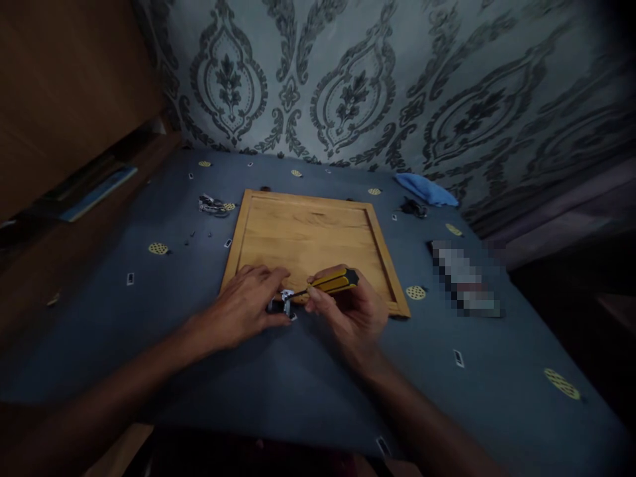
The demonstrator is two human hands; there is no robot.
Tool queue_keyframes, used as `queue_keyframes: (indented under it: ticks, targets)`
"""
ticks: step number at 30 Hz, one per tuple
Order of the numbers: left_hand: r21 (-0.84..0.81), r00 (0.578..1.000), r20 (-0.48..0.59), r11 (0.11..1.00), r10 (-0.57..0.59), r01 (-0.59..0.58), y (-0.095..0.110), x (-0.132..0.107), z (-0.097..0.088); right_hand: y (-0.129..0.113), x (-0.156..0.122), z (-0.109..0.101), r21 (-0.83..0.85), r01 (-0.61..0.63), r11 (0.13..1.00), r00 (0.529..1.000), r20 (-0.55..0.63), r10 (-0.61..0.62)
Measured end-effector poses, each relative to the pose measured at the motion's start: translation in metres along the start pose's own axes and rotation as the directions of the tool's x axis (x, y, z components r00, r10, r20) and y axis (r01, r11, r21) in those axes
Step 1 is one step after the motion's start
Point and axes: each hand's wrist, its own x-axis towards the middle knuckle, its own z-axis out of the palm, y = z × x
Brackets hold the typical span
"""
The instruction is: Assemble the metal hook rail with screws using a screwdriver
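Note:
My right hand (350, 308) grips a screwdriver (332, 282) with a yellow and black handle, its tip pointing left at a small silver metal fitting (287, 297). That fitting sits at the near edge of a square wooden panel (311, 238) lying flat on a blue-grey patterned cloth. My left hand (248, 306) rests on the panel's near edge, fingers curled and pressed against the fitting. What the fingertips pinch is partly hidden.
A blue cloth (426, 189) and a small dark object (413, 208) lie at the back right. A bundle of small metal parts (212, 205) and loose screws sit left of the panel. A blurred-out flat object (466, 277) lies to the right. Patterned wallpaper rises behind; a wooden cabinet stands left.

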Motion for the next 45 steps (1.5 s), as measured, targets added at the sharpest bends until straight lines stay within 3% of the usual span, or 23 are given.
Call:
queue_keyframes:
  ticks: [10, 15, 36, 45]
  targets:
    - [0.009, 0.999, 0.038, 1.0, -0.012, 0.012, 0.0039, -0.0003, -0.0059, -0.0045, -0.0023, 0.0002, 0.019, 0.037, 0.999, 0.999, -0.025, -0.036]
    - [0.012, 1.0, -0.009, 1.0, 0.021, -0.021, -0.0009, -0.0004, -0.0006, -0.0039, 0.0009, -0.0015, -0.001, 0.027, 1.0, 0.999, -0.04, -0.027]
    - [0.018, 0.999, -0.021, 0.999, 0.027, -0.026, -0.0006, 0.0, 0.0011, -0.0031, 0.003, -0.0023, -0.092, 0.035, 0.995, 0.999, 0.029, -0.032]
    - [0.029, 1.0, -0.005, 1.0, 0.011, -0.011, 0.0006, 0.0002, -0.0013, 0.0002, 0.0041, -0.0051, -0.1, 0.054, 0.994, 0.996, -0.059, -0.06]
